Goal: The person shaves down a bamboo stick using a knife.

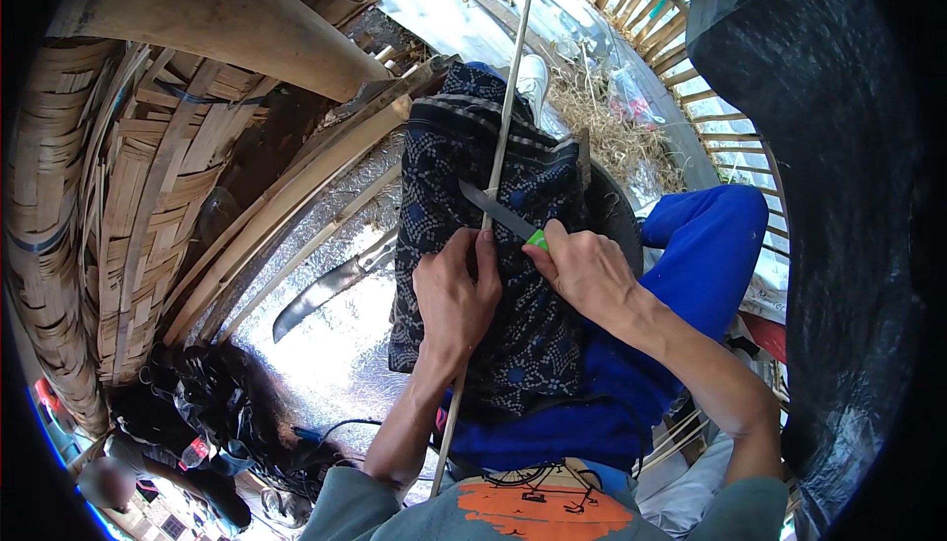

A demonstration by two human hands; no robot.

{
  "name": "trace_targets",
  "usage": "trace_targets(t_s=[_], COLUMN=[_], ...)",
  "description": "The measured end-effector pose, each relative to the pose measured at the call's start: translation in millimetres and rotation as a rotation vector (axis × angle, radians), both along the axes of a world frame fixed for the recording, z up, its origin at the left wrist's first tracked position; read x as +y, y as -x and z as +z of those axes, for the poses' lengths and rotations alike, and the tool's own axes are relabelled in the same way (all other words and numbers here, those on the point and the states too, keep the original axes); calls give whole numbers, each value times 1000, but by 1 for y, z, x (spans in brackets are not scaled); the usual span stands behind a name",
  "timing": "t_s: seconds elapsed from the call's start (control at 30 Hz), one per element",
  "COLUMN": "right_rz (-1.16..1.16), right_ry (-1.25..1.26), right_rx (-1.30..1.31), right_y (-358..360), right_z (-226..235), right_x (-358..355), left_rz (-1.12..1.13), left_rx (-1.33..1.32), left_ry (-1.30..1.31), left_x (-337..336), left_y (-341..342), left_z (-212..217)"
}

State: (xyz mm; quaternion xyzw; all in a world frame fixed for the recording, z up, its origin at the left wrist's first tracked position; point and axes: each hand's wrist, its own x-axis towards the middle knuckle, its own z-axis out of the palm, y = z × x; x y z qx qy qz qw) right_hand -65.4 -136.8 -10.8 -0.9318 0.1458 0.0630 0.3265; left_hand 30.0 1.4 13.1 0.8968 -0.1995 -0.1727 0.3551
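Note:
A long thin bamboo strip (509,97) runs lengthwise over my lap, from the top of the view down past my waist. My left hand (457,285) is closed around it, thumb lying along the strip. In my right hand (592,267) is a small knife (509,216) with a green handle, fingers wrapped round the grip. Its blade crosses the strip just beyond my left thumb and appears to touch it. Under both hands a dark blue patterned cloth (533,344) covers my legs.
A large machete-like blade (321,296) lies on the silvery sheet (301,368) to my left. Bamboo poles (296,201) and woven bamboo panels (163,216) stand along the left. Black plastic sheeting (809,196) hangs at right, beside a slatted bamboo fence (725,117). Dry straw (617,127) lies ahead.

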Motion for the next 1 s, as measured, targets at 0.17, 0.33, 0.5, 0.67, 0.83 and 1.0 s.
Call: trace_targets(t_s=[0.17,0.33,0.5,0.67,0.83,1.0], right_rz=[-222,-225,-57,-9,-13,-107], right_ry=[36,-145,-206,-154,-61,20], right_rx=[-44,-225,-113,-117,-142,-169], right_y=[-36,-18,11,18,9,-7], right_z=[-8,16,25,4,-13,-19], right_x=[-27,-30,-23,-21,-7,4], left_rz=[-43,28,1,-16,26,81], left_rx=[57,207,153,225,384,342], left_ry=[6,17,78,109,155,211], left_x=[7,8,7,10,17,16], left_y=[23,9,4,2,-2,3], left_z=[6,5,1,0,4,-3])
